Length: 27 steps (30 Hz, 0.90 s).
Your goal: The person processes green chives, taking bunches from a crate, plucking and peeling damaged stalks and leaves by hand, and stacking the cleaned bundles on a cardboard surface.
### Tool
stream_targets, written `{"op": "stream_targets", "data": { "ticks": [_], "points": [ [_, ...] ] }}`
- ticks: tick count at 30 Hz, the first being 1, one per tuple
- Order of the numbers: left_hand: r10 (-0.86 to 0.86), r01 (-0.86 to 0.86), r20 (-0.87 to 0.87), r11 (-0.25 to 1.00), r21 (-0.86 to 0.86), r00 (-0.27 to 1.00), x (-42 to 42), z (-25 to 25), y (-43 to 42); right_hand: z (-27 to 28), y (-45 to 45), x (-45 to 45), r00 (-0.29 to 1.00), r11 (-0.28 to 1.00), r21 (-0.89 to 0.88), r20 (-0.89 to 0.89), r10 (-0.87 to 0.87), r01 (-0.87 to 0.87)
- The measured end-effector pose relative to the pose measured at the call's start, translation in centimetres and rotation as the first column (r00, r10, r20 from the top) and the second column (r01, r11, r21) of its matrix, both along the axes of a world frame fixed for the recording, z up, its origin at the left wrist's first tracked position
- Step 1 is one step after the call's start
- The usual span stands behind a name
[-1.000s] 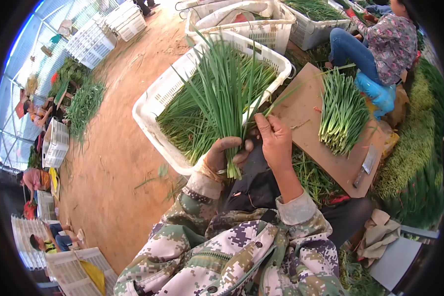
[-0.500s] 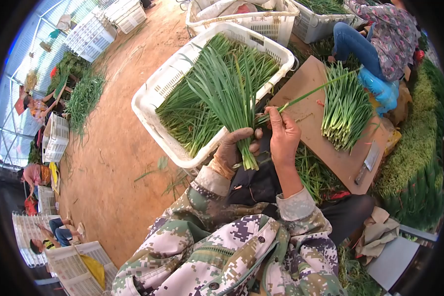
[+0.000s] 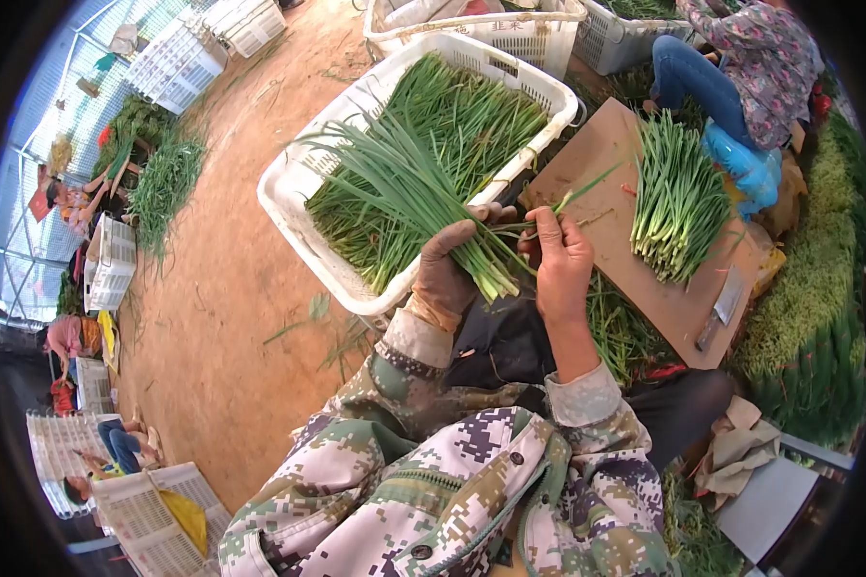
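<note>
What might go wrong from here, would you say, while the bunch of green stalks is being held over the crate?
The bunch of green stalks fans out above the left hand with no visible tie, so some could slip into the crate. The right hand pinches a thin stalk close by and might tug others loose. The knife lies near the board's edge, handle towards the knee, and could be knocked.

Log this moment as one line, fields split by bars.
left hand: holds green bunch | right hand: pinches loose stalks | knife: on board, beside cut pile
</note>
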<state>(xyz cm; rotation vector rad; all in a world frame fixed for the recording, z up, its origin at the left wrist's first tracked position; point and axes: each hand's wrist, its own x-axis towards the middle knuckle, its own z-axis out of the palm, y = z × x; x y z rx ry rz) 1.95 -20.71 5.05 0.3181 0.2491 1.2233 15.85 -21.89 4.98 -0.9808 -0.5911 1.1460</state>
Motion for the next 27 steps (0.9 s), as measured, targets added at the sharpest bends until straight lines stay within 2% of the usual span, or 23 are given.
{"op": "stream_targets", "data": {
  "ticks": [2, 4, 6, 9, 11, 13, 15, 16, 18, 19, 20, 21, 22, 23, 24, 26, 27],
  "points": [
    [0.053, -0.053, 0.012, 0.999, -0.013, 0.999, 0.3, 0.1, 0.1, -0.3, -0.1, 0.1, 1.0, 1.0, 0.02, 0.017, 0.004, -0.004],
    [0.038, -0.037, 0.026, 0.999, -0.027, 0.999, 0.1, -0.2, 0.3, -0.5, -0.4, 0.2, 0.997, 1.0, 0.025, -0.079, -0.004, 0.006],
    [0.045, -0.053, -0.066, 0.992, -0.113, 0.997, 0.1, -0.7, 0.6, -0.3, -0.6, 0.1, 0.996, 0.999, 0.028, -0.08, -0.026, 0.028],
    [0.067, -0.08, -0.078, 0.981, -0.178, 0.995, 0.4, -0.1, 0.5, 0.9, -1.3, 0.5, 0.988, 0.999, 0.008, -0.15, -0.037, 0.039],
    [0.083, -0.097, -0.08, 0.977, -0.191, 0.993, 0.2, -0.3, 0.8, 2.2, -2.0, 1.9, 0.965, 0.992, 0.081, -0.251, -0.076, 0.099],
    [0.066, -0.058, 0.05, 0.989, -0.137, 0.997, -0.4, -1.4, 1.6, 1.0, -2.6, 5.8, 0.949, 0.977, 0.162, -0.302, -0.084, 0.138],
    [0.067, -0.063, 0.027, 0.988, -0.139, 0.997, -0.8, -1.2, 1.9, 1.1, -4.5, 10.2, 0.981, 0.965, 0.215, -0.156, -0.119, 0.152],
    [0.068, -0.066, 0.006, 0.987, -0.145, 0.998, -1.1, -1.1, 2.1, 1.1, -5.5, 12.0, 0.973, 0.961, 0.179, -0.134, -0.189, 0.212],
    [0.066, -0.067, -0.014, 0.988, -0.136, 0.998, -1.3, -0.7, 2.1, 1.2, -7.9, 14.1, 0.964, 0.97, 0.07, 0.116, -0.241, 0.234],
    [0.049, -0.051, -0.021, 0.99, -0.13, 0.999, -1.3, -0.6, 2.4, 0.1, -9.0, 15.1, 0.962, 0.968, 0.067, 0.119, -0.247, 0.241],
    [0.028, -0.031, -0.03, 0.992, -0.121, 0.999, -1.3, -0.5, 2.5, -2.1, -10.1, 15.8, 0.806, 0.999, -0.042, 0.591, 0.011, 0.017],
    [0.018, -0.024, -0.051, 0.994, -0.105, 0.999, -1.0, -0.4, 2.6, -4.5, -11.1, 16.4, 0.402, 0.96, -0.25, 0.872, 0.278, -0.124],
    [0.006, -0.011, -0.049, 0.994, -0.106, 0.999, -0.8, -0.2, 2.6, -6.7, -11.9, 16.5, -0.004, 0.9, -0.312, 0.945, 0.326, -0.303],
    [-0.03, 0.025, -0.045, 0.995, -0.099, 0.999, -0.7, 0.0, 2.7, -8.5, -12.9, 15.8, -0.249, 0.636, -0.708, 0.705, 0.664, -0.309],
    [-0.061, 0.057, -0.042, 0.994, -0.091, 0.997, -0.5, 0.0, 2.8, -5.5, -12.8, 14.1, -0.267, 0.478, -0.825, 0.555, 0.788, -0.302],
    [-0.07, 0.063, -0.066, 0.993, -0.1, 0.995, -0.3, -0.4, 2.8, -3.5, -10.8, 12.5, -0.176, 0.722, -0.652, 0.758, 0.628, -0.232],
    [-0.089, 0.082, -0.078, 0.992, -0.093, 0.993, -0.3, -0.6, 2.6, -2.0, -9.5, 11.8, 0.022, 0.854, -0.441, 0.886, 0.464, -0.276]
  ]
}}
